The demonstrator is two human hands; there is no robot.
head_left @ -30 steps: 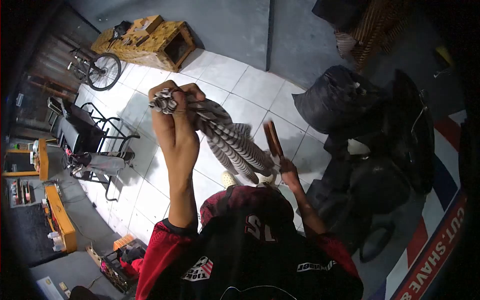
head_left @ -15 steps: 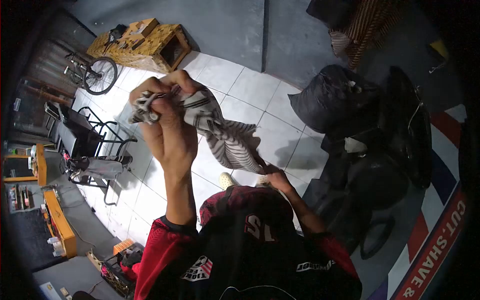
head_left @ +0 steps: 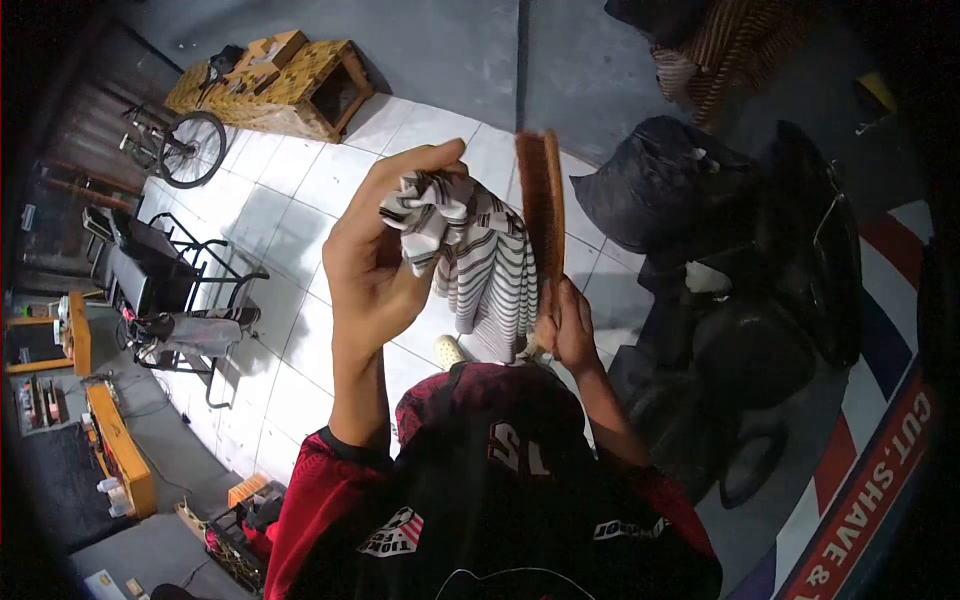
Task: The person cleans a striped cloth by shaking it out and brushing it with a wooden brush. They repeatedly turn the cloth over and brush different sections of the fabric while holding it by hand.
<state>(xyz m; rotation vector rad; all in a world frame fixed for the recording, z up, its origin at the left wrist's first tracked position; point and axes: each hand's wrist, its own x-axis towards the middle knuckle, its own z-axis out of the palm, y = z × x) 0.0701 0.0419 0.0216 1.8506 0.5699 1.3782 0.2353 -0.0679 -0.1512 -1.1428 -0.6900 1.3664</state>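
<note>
White-and-dark striped fabric cloth; bunched at top, hanging between hands above white tiled floor; likely light, limp, hardly fragile; best held by gathered upper end; left hand, fingers curled, gripping that bunch; right hand, fingers closed round long brown brush, bristles facing cloth.

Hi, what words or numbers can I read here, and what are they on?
"CUT, SHAVE &" on the red-banded sign, continuing out of view.
"TJOK", ending unclear, with "FC" below, on the badge of the shirt.
Too unclear to read: the shirt's other white label and its number.
</note>
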